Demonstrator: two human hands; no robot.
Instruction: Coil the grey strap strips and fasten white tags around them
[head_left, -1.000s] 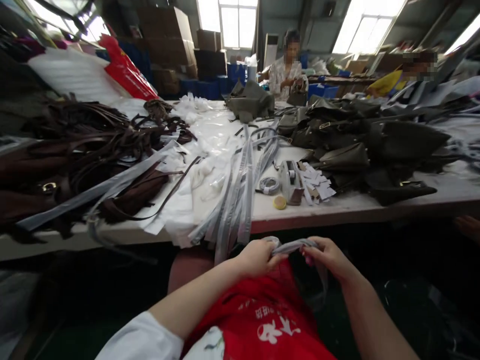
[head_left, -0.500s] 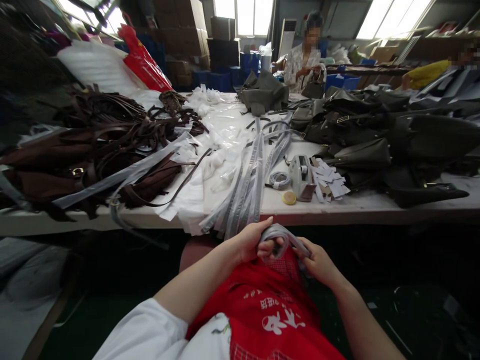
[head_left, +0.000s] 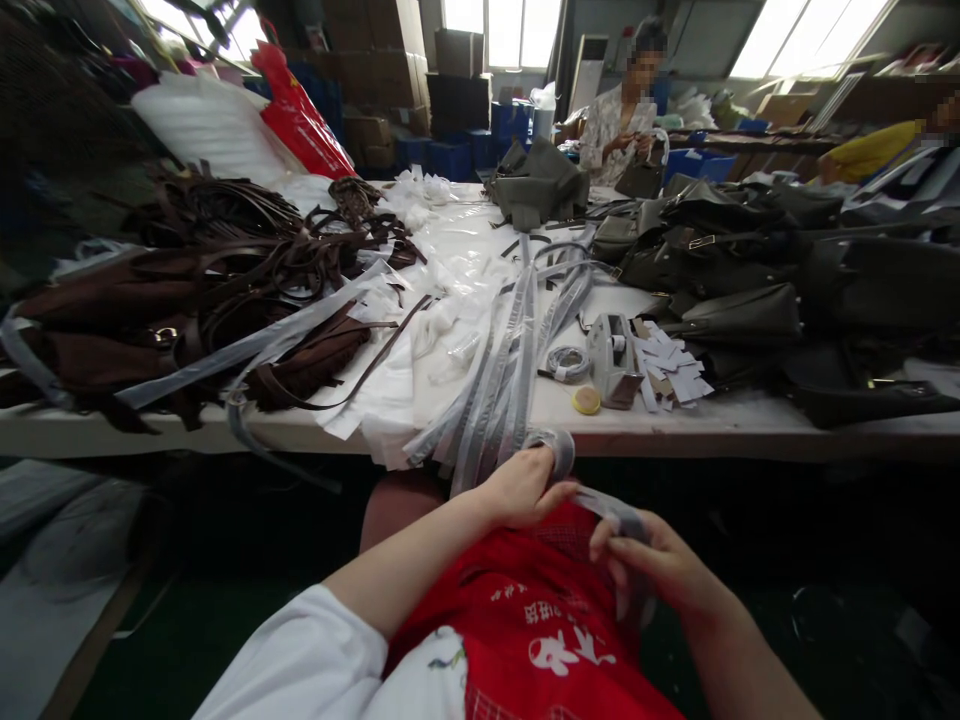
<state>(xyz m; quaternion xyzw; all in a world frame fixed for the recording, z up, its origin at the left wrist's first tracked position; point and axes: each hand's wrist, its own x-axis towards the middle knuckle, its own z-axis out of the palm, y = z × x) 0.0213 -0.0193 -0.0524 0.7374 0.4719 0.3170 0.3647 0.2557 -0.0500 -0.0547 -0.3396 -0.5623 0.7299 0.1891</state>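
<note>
While fingers (head_left: 559, 494) hold a strip (head_left: 602, 505), apron lettering (head_left: 538, 612) looks Chinese.

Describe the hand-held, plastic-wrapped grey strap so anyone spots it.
On the long white table, flat grey strips overhang the near edge. Nearer, over the red cloth apron, the strap runs between left hand and right hand; unlike those strips, it's held and looped.

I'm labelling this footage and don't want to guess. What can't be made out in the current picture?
All in the head view:
- Left hand: most fingertips, hidden by the hand itself and the coiled grey strip.
- Strip's loose end: blurred and dim below the right hand.
- Dark bags on the right: the pile is cut off by the picture's right edge.
- White slips: any print is too small to read.
</note>
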